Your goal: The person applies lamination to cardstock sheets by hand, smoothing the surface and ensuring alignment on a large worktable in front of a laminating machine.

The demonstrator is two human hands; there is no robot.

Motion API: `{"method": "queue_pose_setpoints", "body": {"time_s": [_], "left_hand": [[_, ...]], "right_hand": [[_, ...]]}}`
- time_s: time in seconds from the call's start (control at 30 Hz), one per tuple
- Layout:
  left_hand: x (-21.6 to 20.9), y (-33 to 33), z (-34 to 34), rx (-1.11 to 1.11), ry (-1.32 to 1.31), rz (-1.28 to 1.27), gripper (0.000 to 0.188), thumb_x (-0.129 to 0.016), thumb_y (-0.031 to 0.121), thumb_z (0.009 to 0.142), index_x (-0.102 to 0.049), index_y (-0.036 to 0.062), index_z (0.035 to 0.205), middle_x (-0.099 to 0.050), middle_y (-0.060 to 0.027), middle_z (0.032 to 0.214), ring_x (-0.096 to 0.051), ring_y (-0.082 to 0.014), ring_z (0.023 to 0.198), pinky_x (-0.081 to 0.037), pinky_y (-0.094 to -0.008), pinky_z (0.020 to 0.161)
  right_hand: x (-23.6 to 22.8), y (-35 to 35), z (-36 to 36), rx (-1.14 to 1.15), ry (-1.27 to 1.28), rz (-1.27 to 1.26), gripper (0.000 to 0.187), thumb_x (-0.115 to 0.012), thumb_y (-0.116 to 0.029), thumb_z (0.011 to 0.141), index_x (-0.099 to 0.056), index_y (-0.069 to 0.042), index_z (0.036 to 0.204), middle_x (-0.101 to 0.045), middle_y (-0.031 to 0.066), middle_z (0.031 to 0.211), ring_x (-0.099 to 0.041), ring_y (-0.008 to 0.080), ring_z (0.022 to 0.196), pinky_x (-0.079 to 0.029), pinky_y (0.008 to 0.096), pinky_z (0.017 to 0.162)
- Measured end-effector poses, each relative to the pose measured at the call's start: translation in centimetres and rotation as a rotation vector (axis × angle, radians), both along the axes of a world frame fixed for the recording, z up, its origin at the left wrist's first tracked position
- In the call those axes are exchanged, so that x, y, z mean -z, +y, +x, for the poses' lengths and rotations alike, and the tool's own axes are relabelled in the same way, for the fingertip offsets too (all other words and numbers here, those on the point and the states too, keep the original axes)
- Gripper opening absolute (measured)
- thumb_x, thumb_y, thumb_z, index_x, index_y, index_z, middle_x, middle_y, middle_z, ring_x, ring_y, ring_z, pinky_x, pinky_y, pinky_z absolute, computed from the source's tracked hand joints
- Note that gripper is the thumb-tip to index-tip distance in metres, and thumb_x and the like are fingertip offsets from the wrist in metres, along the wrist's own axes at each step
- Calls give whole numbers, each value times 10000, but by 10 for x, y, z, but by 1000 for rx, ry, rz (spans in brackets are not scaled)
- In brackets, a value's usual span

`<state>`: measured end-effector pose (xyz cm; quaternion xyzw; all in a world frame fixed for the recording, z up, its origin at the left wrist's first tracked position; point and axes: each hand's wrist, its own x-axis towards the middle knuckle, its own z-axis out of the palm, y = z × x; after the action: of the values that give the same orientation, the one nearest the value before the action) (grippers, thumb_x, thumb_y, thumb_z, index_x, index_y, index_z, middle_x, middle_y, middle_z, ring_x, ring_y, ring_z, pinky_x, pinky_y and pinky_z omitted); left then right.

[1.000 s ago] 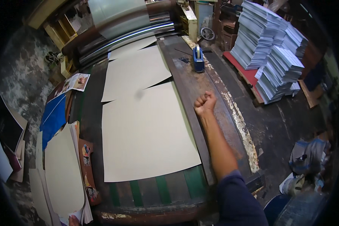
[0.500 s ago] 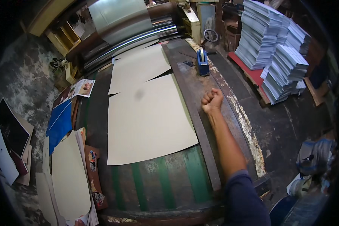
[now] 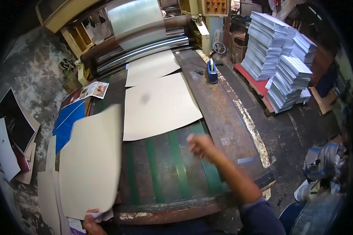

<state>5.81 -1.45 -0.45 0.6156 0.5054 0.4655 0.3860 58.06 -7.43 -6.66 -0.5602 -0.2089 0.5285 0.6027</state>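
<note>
Lower left: I see the left hand (image 3: pixel 93 225) clamped on the cream sheet (image 3: pixel 89 160), whose long axis runs up-frame; right hand (image 3: pixel 202 147), mid-frame, stands apart, grip too blurred to tell.

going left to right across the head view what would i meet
Black panel, pale sheet gripped by the left hand, nearer flat-lying sheet, blue tape dispenser, white paper stacks.
</note>
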Motion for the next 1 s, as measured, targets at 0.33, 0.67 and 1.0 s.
{"method": "queue_pose_setpoints", "body": {"time_s": [0.33, 0.67, 1.0], "left_hand": [[-48, 0, 17, 508, 845, 417, 931, -534, 763, 728, -505, 50, 1327, -369, -195, 1466, -189, -406, 1422, -71, -607, 1121], [-4, 18, -43, 636, 662, 194, 813, -674, 590, 753, -508, 56, 1344, -410, -150, 1460, -250, -348, 1419, -96, -537, 1146], [-4, 42, -61, 719, 313, -49, 530, -635, 404, 882, -592, 1, 1224, -563, -132, 1320, -424, -296, 1330, -174, -455, 1155]], "right_hand": [[26, -84, -226, -219, 467, -120, 382, -584, -361, 915, -531, -7, 1050, -599, 113, 768, -484, 114, 555, -380, 254, 461], [63, -65, -237, -10, 487, -76, 347, -409, -317, 987, -441, -22, 1167, -638, 173, 854, -443, 130, 553, -429, 295, 523], [77, 5, -209, 250, 432, -16, 360, -458, -391, 965, -465, -77, 1141, -638, 93, 876, -489, 96, 599, -465, 300, 546]]}}
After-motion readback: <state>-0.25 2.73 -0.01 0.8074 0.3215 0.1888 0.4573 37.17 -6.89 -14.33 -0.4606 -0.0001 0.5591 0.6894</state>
